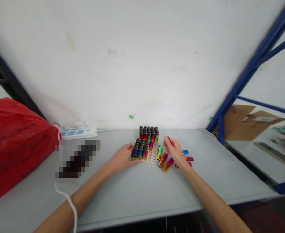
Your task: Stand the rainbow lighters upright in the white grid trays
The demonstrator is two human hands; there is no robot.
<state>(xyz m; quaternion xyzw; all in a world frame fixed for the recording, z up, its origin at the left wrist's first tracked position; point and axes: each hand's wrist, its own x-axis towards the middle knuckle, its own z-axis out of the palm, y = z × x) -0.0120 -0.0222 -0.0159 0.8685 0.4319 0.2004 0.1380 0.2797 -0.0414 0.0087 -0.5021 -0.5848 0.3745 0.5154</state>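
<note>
Rows of upright lighters with black tops (140, 149) fill the left part of a white tray with round holes (152, 156). Behind it stands a second block of upright lighters (149, 132). My left hand (124, 158) rests at the tray's left side, fingers apart, thumb along its front edge. To the right of the tray my right hand (172, 147) is raised with fingers pinched around a small thing, mostly hidden. Loose lighters lie near it: a green one (159, 152), a red one (163, 160), a pink and gold one (168, 164) and several more partly under my wrist.
A red plastic bag (18, 145) sits at the far left, near a white power strip (79, 132) and a pixelated dark object (78, 159). A white cable crosses my left forearm. On the right are a blue frame (244, 74), cardboard boxes (249, 124) and another person's hand.
</note>
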